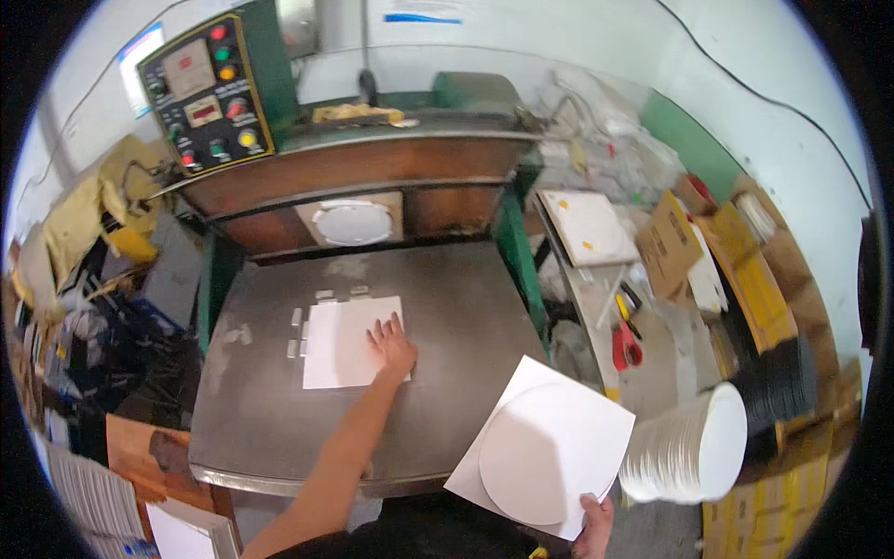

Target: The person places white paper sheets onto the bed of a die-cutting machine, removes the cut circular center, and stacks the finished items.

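Note:
My left hand (392, 348) rests with its fingers spread on a white square sheet (340, 359), which lies flat on the grey metal bed (447, 391) of a press. Small clear blocks (296, 347) sit along the sheet's left and far edges. Down at the right, my right hand (594, 529) pinches the near corner of a second white square sheet (596, 424). A large white disc (531, 456) shows on or within that second sheet; whether it is cut free I cannot tell. The held sheet tilts over the press's front right corner.
Above the bed, a round white die (354, 223) is fixed to the press head. A control panel (207, 98) with coloured buttons stands at the far left. On the right are a row of white discs (684, 447), red-handled scissors (626, 347) and cardboard boxes (669, 247). White sheets (186, 529) are stacked at lower left.

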`<state>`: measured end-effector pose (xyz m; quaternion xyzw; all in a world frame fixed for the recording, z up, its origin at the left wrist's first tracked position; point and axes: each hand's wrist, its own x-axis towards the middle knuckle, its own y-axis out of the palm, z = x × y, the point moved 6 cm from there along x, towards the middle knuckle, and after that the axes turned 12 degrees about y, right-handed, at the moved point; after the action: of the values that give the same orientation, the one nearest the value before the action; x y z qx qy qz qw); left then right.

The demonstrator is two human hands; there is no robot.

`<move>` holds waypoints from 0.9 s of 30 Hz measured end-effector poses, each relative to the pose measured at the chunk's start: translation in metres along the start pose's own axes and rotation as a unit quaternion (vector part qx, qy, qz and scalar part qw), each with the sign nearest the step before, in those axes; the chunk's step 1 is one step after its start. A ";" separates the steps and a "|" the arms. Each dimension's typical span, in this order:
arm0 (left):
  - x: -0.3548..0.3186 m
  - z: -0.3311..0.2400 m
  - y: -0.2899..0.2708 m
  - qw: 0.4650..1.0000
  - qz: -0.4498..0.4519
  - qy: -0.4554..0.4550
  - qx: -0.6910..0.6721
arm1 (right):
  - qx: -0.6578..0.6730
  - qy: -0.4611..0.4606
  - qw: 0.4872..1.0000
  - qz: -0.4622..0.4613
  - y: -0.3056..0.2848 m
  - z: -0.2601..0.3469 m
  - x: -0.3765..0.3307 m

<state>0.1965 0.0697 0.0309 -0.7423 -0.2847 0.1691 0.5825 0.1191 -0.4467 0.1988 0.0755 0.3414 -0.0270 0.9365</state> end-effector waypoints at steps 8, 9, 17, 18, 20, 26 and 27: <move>-0.078 -0.097 -0.037 0.814 0.052 0.195 -0.545 | 0.085 -0.039 0.995 -0.030 -0.071 -0.061 -0.006; -0.103 -0.124 -0.063 0.763 0.132 0.167 -0.610 | 0.086 -0.024 0.995 -0.033 -0.079 -0.065 -0.012; -0.259 -0.221 -0.125 0.615 0.463 0.177 -0.614 | 0.153 0.009 0.988 0.024 -0.098 -0.086 -0.021; -0.262 -0.229 -0.120 0.664 0.398 0.255 -0.580 | 0.155 0.007 0.988 0.025 -0.100 -0.085 -0.020; -0.271 -0.252 -0.103 0.658 0.399 0.242 -0.591 | 0.193 0.043 0.980 -0.001 -0.153 -0.123 0.003; -0.251 -0.393 -0.115 0.492 0.417 0.126 -0.754 | 0.041 -0.066 0.945 -0.317 -0.366 -0.140 -0.044; -0.253 -0.428 -0.116 0.464 0.410 0.131 -0.774 | -0.003 -0.082 0.922 -0.379 -0.401 -0.140 -0.059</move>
<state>0.2224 -0.3977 0.2348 -0.9345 0.1180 -0.0002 -0.3357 -0.0562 -0.8206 0.0821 -0.0650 0.2663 -0.3853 0.8811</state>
